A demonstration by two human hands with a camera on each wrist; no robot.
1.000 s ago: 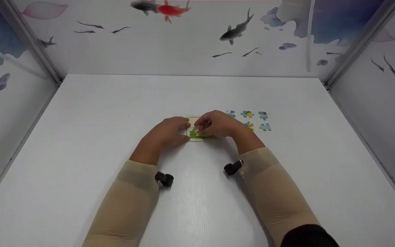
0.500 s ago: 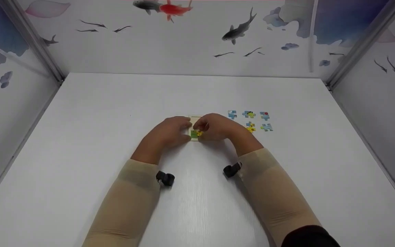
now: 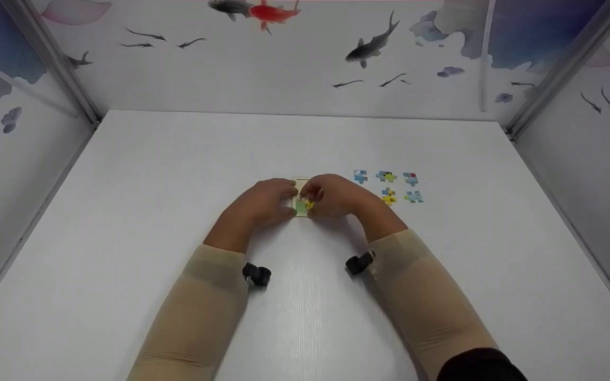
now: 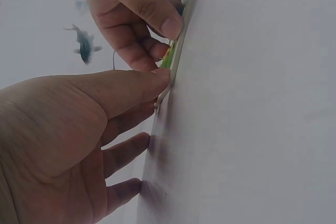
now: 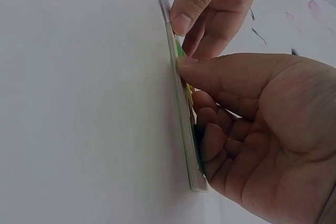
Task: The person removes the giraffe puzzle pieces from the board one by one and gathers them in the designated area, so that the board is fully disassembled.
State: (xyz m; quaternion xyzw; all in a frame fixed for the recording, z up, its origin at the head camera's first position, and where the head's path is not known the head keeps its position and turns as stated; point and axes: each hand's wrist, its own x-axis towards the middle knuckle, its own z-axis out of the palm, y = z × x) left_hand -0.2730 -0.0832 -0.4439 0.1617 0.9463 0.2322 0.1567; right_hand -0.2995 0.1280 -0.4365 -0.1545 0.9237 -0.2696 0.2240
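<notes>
The puzzle tray point(image 3: 303, 183) lies flat near the middle of the table point(image 3: 302, 307), between the two hands. Its far left area shows pale, bare wood; a green section point(image 3: 301, 206) and a yellow section point(image 3: 310, 205) fill the near left area. The remainder is covered by the right hand.

Left hand point(image 3: 268, 201): holds the left end of the tray, thumb at the near left corner, fingers at the far left corner. The outer fingertips reach the table.

Right hand point(image 3: 334, 194): positioned over the right part of the tray, thumb against the near edge, fingers curled above the coloured sections. Whether it pinches a piece cannot be told.

Loose pieces, right of the right hand, in two rows:
- Far row: a blue piece point(image 3: 360, 176), a blue-and-yellow piece point(image 3: 387, 176), a red-spotted piece point(image 3: 411, 179).
- Near row: a mostly yellow piece point(image 3: 388, 196), a pale blue piece point(image 3: 414, 197).

Each beige sleeve point(image 3: 199, 296) carries a black wrist camera point(image 3: 257, 274). The far wall point(image 3: 284, 79) bears painted fish.
</notes>
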